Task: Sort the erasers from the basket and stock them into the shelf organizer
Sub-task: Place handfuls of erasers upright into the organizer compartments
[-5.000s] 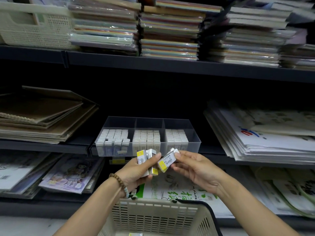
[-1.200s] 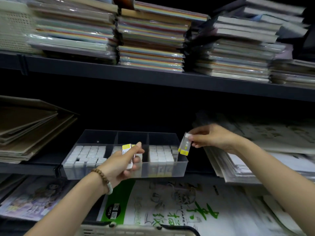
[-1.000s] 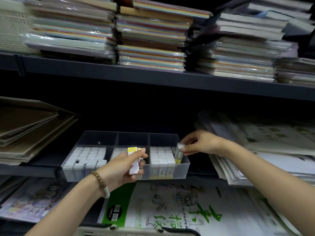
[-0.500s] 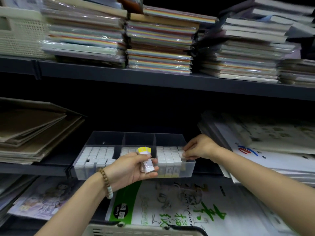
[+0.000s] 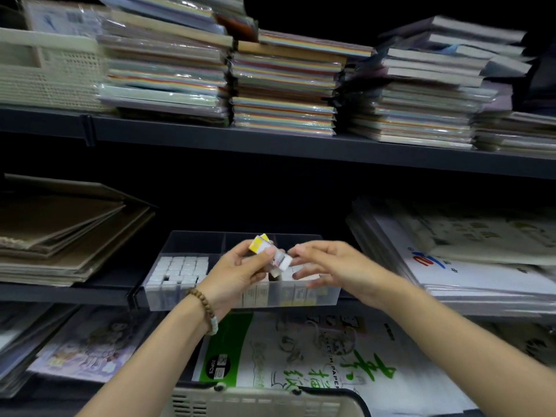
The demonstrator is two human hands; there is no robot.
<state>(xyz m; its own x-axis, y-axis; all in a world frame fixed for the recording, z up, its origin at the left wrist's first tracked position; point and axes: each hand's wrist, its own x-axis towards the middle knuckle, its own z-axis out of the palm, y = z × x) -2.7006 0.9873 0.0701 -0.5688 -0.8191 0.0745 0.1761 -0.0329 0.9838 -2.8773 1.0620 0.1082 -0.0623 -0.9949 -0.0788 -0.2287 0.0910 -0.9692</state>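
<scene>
Clear organizer (image 5: 192,300) at shelf (image 5: 66,294) edge; left hand (image 5: 237,275) grips erasers (image 5: 260,244) above

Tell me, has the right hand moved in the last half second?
Yes. The right hand has left the organizer's right end and moved left, toward the erasers held in the left hand.
</scene>
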